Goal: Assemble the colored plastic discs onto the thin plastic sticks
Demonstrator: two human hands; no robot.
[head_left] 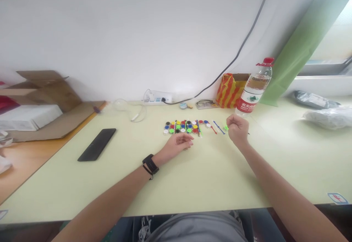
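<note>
At the far left an open cardboard box (52, 95) lies on its side on the desk (209, 176), with a white slab (29, 116) on its flap; what else it holds cannot be told; nearer the middle a black phone (97, 144) lies flat, and a white power strip (158, 98) sits against the wall; the left hand (177, 145), a dark watch on its wrist, rests on the desk with fingers loosely curled, its grip closed on nothing that can be seen, just below a cluster of small coloured paint pots (185, 126) set in rows, red, blue, yellow, green, white and black; thin brushes (217, 127) lie beside the pots on the right; the right hand (238, 129) is raised just past them, its grip pinched together on a small green piece (226, 127), too small to identify; behind it stand a striped orange bag (228, 91), contents hidden, and a clear water bottle (254, 90) with a red cap, partly filled.
</note>
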